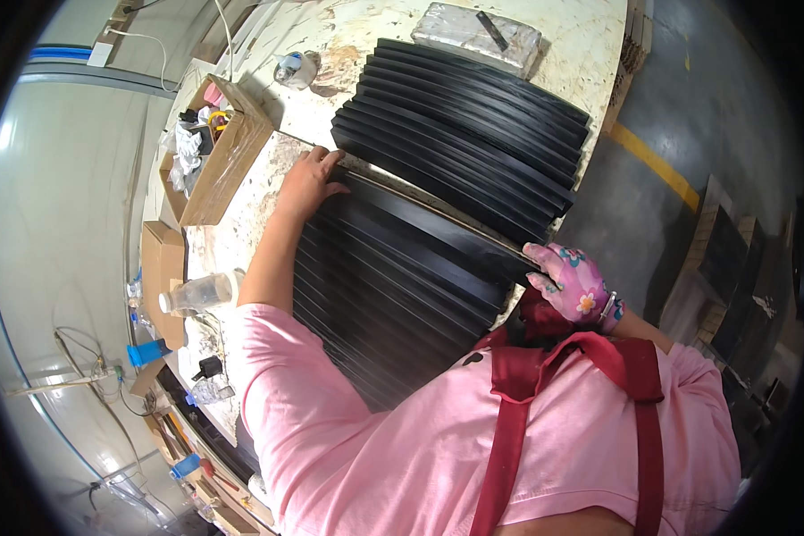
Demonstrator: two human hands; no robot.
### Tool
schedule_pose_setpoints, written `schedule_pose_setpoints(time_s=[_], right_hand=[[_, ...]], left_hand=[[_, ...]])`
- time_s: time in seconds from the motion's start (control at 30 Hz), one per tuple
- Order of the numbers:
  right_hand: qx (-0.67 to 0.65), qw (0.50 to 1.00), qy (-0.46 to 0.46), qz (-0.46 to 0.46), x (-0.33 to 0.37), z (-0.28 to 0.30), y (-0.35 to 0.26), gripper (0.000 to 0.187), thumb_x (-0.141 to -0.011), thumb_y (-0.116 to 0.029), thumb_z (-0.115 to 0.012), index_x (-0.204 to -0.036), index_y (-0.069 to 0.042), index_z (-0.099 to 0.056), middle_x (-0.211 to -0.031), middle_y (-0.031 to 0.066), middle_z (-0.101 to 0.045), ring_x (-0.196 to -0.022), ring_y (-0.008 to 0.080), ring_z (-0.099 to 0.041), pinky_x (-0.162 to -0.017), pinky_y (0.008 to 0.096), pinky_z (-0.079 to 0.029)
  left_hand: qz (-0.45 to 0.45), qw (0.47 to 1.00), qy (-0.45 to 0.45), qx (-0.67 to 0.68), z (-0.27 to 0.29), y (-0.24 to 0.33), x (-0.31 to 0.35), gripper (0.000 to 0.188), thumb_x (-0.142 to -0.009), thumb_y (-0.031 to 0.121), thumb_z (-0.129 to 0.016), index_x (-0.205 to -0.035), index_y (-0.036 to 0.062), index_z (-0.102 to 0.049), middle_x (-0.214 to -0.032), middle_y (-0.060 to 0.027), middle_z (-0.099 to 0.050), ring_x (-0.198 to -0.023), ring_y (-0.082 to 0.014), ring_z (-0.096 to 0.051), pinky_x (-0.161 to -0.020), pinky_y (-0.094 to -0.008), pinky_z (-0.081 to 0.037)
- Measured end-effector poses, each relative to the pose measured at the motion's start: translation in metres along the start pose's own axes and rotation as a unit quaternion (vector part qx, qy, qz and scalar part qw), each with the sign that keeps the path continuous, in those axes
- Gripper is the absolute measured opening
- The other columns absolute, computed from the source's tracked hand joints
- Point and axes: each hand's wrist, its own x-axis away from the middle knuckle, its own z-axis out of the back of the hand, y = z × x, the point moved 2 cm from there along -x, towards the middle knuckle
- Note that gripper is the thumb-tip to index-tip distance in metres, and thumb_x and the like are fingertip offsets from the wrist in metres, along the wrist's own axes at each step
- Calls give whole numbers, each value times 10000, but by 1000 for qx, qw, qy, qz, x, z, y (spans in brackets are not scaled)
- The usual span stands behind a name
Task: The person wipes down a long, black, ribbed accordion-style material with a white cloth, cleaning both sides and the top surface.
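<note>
A long black strip (429, 226) with a pale far edge lies crosswise in front of me, on top of the near pile. My left hand (308, 186), bare, grips its left end, fingers over the far edge and thumb on the near side. At the other end my right hand (570, 284), in a pink flowered glove, pinches the strip's right tip. Below the strip a pile of black strips (375, 299) lies side by side, partly hidden by my arm and body. Just beyond is a second group of black ridged strips (464, 125).
On the worktable (317, 22) stand a wrapped block (473, 37) at the far side and a clear container (297, 70). Leftward are a cardboard box (232, 156) of odds and ends and a translucent bottle (201, 293). Stacked boards (719, 259) stand on the floor at right.
</note>
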Motion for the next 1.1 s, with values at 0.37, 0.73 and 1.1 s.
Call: schedule_pose_setpoints(time_s=[0.37, 0.73, 1.1], right_hand=[[21, 995, -100, 0, -10, 7, -7, 471, -854, -427, -645, -1154, -64, -629, -987, 135, -643, -888, 339, -633, -777, 424, -501], [6, 985, -171, -27, -20, 9, -19, 595, -839, -435, -661, -1271, -42, -545, -1113, 177, -604, -990, 356, -611, -846, 438, -494], [-121, 966, -212, -84, -11, -7, -6, 737, -813, -458, -687, -1361, -20, -461, -1361, 249, -493, -1273, 462, -443, -1048, 466, -393]], left_hand=[[15, 996, 86, -1, -1, -8, 23, 395, -729, 25, -682, -1101, 72, -560, -1114, -119, -609, -1007, -349, -574, -870, -417, -494], [-12, 997, 52, -49, 9, 2, 13, 492, -717, 18, -654, -1190, 122, -568, -1129, -83, -616, -969, -311, -588, -836, -388, -528], [-38, 993, 44, -107, 16, 3, 17, 594, -727, -5, -626, -1303, 113, -544, -1309, -57, -580, -999, -303, -564, -886, -370, -519]])
